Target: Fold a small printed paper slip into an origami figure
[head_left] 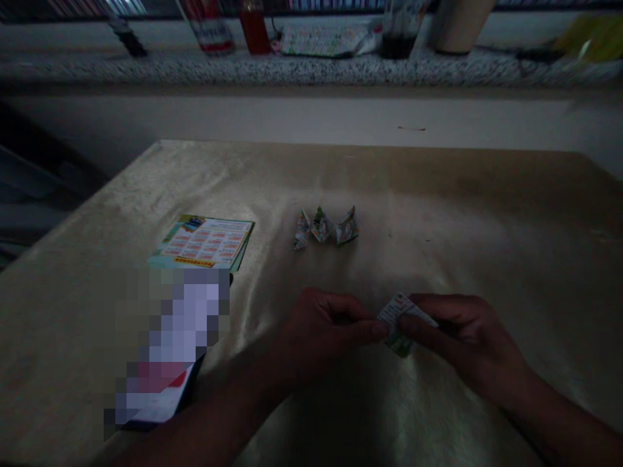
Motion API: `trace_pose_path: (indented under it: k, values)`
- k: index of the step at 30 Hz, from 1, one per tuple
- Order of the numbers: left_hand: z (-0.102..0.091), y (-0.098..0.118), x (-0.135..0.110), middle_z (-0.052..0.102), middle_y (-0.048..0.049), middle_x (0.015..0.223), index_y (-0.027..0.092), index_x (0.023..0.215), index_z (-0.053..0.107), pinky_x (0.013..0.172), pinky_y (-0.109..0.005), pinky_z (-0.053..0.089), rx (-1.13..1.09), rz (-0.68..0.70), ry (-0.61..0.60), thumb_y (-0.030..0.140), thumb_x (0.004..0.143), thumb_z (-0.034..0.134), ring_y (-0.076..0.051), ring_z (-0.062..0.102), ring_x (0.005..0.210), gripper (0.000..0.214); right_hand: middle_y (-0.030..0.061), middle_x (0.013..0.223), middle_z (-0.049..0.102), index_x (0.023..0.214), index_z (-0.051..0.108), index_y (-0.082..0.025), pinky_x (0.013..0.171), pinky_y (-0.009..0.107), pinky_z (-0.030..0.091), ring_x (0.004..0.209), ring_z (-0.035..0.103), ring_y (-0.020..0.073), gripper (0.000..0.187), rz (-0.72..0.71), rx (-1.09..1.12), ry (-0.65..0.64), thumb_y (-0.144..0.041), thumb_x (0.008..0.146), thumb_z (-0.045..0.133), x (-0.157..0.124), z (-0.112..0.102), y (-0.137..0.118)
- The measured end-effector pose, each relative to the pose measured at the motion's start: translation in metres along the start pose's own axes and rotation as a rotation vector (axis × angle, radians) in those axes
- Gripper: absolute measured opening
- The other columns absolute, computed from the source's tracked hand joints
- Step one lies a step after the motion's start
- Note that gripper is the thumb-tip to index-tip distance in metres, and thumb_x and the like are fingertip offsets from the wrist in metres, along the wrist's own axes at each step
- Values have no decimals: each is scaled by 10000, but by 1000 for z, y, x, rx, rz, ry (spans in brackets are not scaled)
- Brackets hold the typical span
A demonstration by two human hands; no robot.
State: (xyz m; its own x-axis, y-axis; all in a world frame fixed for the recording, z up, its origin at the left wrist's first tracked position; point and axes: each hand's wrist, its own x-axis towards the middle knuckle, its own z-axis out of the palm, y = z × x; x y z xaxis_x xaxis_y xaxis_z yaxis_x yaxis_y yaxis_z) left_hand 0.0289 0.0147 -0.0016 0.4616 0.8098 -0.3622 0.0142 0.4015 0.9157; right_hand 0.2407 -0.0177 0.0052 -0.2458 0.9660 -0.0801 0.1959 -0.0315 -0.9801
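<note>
Between my two hands, above the table, is a small piece of folded printed paper, whitish with green at its lower end. My left hand pinches its left corner between thumb and fingertips. Closed on its right side is my right hand, the thumb lying across the front. Farther off stand three small folded paper boats, a left one, a middle one and a right one, close together in a row. The fingers behind the paper are partly hidden.
On the left lie printed cards with a calendar grid. A phone-like object, mostly pixelated, is near my left forearm. Behind the table, a speckled ledge carries bottles, a cup and a yellow bag.
</note>
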Motion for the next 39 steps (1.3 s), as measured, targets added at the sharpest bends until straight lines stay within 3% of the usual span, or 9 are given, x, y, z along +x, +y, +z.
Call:
trace_pose_path:
  k: [11,14,19,22,26,29,32,35,39]
  values:
    - [-3,-2,0,653,-2,664,158,703,757,588,-242,372,-17,74,26,341,754,830,-116,539,620,204,-2,787,801,991,835,-313,618,226,613,707,754,168,139,-22,81,105,-316,865,776,1,4,-3]
    - [0,0,0,666,-11,689,153,707,743,612,-249,401,24,87,80,338,755,818,-126,558,643,205,-7,739,799,941,837,-304,561,210,604,641,750,159,106,-36,62,179,-293,856,775,0,3,-2]
    - [6,-5,-2,640,16,702,166,782,694,598,-219,424,97,129,183,360,781,806,-112,553,646,223,-20,656,761,866,823,-285,467,212,550,533,704,143,130,-194,-141,248,-187,872,739,-4,3,-3]
    - [7,-8,-5,507,63,606,171,697,595,510,-182,350,212,211,317,347,793,806,-76,440,557,292,7,768,772,965,791,-253,531,243,582,633,720,154,213,-463,-301,277,-80,867,716,-4,6,-2]
    - [6,-4,-10,688,2,790,173,905,710,666,-203,497,153,301,142,330,891,703,-118,618,725,157,83,943,756,1073,739,-150,709,330,612,839,701,191,264,-776,-544,208,-25,842,725,-3,11,5]
    - [5,-2,-11,764,-32,984,197,1082,734,800,-246,551,35,322,-1,338,903,695,-170,701,897,231,111,1099,712,1098,722,-162,813,392,584,1000,640,235,282,-797,-764,236,-84,831,771,-4,13,11]
    - [5,-5,-9,777,-4,944,218,1036,757,773,-207,539,76,306,85,259,900,717,-144,710,864,148,137,1292,610,1104,711,-204,926,495,542,1180,545,312,288,-777,-869,224,-210,830,798,-6,13,13]
    - [1,-6,-6,767,2,852,206,954,774,691,-180,514,57,267,119,252,917,698,-120,687,774,97,157,1396,532,1209,678,-197,970,507,525,1263,498,328,355,-722,-786,139,-207,861,748,-7,10,11]
    - [-5,-4,-4,731,-2,771,163,890,764,625,-167,495,-133,156,-13,288,872,756,-97,647,679,126,135,1216,631,1294,636,-133,887,353,581,1095,618,213,457,-706,-479,-1,-4,865,548,-5,4,5]
